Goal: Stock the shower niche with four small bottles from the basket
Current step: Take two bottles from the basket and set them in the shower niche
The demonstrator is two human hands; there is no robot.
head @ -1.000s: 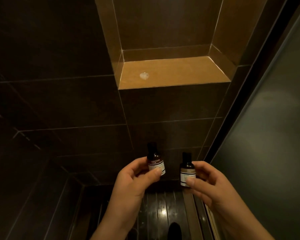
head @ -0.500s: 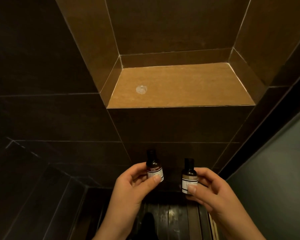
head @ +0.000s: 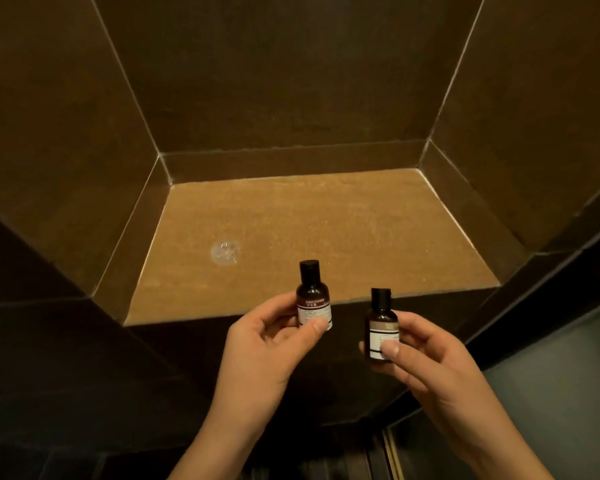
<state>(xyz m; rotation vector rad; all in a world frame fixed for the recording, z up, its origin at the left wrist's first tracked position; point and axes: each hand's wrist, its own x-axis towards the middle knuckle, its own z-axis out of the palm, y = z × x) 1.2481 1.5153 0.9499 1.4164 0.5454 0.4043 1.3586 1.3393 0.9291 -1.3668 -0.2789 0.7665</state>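
Rising toward niche shelf point(head: 326, 220), both bottles upright.
Pinching conditioner bottle point(head: 313, 299) left, second bottle point(head: 381, 327) right; setting down toward twelve o'clock, upright.

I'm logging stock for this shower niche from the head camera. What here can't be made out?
- Right bottle: label print too small and dim; right hand thumb covers part.
- Left bottle: only "CONDITIONER" reads; left hand thumb hides the label's lower edge.
- Basket and remaining bottles: outside the frame.
- Pale round mark on niche shelf: too blurred to identify.
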